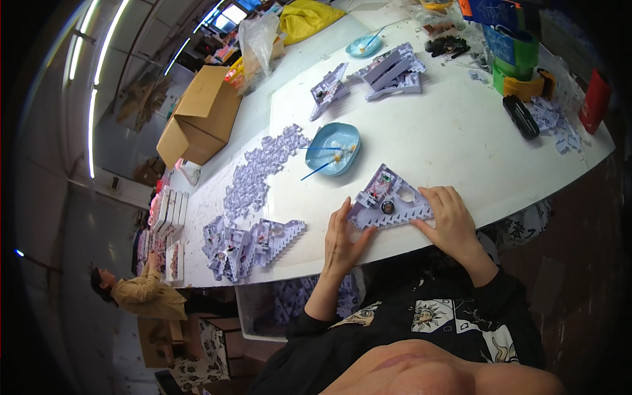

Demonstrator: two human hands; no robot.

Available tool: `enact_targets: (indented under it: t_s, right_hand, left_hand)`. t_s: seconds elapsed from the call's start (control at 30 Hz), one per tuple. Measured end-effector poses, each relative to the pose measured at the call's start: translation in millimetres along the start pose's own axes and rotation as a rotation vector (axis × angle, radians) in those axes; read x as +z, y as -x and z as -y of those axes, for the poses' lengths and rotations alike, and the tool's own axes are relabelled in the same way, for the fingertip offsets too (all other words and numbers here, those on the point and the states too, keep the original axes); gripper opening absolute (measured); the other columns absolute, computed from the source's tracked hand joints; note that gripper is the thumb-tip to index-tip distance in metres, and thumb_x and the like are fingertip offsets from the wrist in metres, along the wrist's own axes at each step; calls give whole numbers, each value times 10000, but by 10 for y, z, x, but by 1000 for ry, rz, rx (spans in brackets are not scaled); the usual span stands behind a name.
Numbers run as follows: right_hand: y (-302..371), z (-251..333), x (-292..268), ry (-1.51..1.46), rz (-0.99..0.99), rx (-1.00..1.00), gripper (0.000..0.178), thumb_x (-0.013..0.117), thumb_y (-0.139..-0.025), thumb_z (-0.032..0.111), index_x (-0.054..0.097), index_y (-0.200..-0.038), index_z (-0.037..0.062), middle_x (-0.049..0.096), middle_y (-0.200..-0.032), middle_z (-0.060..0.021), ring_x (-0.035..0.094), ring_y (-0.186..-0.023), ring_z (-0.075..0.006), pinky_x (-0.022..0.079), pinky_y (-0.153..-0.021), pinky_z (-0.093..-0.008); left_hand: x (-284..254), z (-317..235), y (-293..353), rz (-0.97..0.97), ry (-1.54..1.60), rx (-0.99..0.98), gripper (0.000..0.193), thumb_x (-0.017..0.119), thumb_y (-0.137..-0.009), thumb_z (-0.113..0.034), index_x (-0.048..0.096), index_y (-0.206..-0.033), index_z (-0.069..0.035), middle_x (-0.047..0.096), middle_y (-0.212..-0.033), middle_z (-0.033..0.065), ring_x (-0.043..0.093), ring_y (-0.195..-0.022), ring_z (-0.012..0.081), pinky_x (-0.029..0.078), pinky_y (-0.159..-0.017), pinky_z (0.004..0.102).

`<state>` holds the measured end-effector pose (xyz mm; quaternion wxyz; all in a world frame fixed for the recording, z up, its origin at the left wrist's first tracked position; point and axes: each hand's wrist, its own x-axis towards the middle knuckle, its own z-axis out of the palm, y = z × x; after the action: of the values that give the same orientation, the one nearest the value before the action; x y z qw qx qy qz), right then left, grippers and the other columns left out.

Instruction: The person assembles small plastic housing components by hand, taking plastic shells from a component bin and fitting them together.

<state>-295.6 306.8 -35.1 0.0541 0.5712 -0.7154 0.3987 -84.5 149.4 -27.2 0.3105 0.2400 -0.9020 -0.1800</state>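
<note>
Head view, single: head-worn left fisheye is looking down and forward from close above the near edge of the white surface (447, 125), straight lines bending toward its rim.

cardboard box (214, 128) — flaps open, upper left | yellow bag (309, 21) right of clear plastic bag (259, 39) | red cylinder (594, 102) far right — near black oblong object (521, 117) | co-worker (146, 296) in tan, left | tube lights (91, 131) lit

Ceiling tubes (91, 131) glare upper left (all 4 corners dark).
</note>
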Motion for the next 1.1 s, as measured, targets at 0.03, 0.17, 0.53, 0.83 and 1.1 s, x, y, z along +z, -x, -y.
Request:
enact_targets:
  t_s: [0.03, 0.17, 0.53, 0.83, 1.1]
  right_hand:
    - [8, 9, -3, -5, 7, -4, 599, 800, -771, 256, 555, -1246, -14, 575, -1116, -136, 536, -1062, -288, 455, -947, -384]
    - [47, -56, 62, -21, 70, 59, 571, 799, -763, 244, 566, -1230, 11, 574, -1118, -130, 541, -1054, -299, 463, -935, -394]
    - [-87, -37, 226, 3, 18, -15, 577, 820, -748, 285, 605, -1220, 33, 603, -1087, -105, 565, -1021, -287, 483, -905, -389]
    - [-39, 33, 251, 38, 32, -23, 703, 832, -762, 353, 574, -1306, -9, 608, -1139, -117, 573, -1029, -282, 491, -903, -385]
    - [-21, -5, 267, 90, 31, -33, 709, 829, -780, 335, 552, -1334, -10, 599, -1166, -156, 558, -1065, -322, 473, -933, -420]
  left_hand:
    - [-10, -12, 14, -5, -5, 5, 897, 854, -747, -84, 361, -1495, -46, 583, -1233, 223, 606, -1160, 334, 498, -992, 413]
    - [108, 99, -38, -16, 21, 57, 865, 865, -729, -102, 408, -1459, -24, 606, -1184, 216, 625, -1093, 351, 534, -910, 401]
    - [29, 278, -8, -68, 115, -27, 867, 869, -729, -55, 417, -1467, -30, 619, -1257, 190, 643, -1133, 262, 526, -999, 385]
    - [-105, 295, 105, -103, 108, -101, 889, 872, -736, -83, 391, -1482, -26, 634, -1220, 194, 649, -1124, 267, 552, -966, 388]
    - [-377, 359, 288, -174, 55, -94, 893, 868, -749, -102, 376, -1490, -18, 636, -1208, 197, 643, -1138, 268, 554, -963, 394]
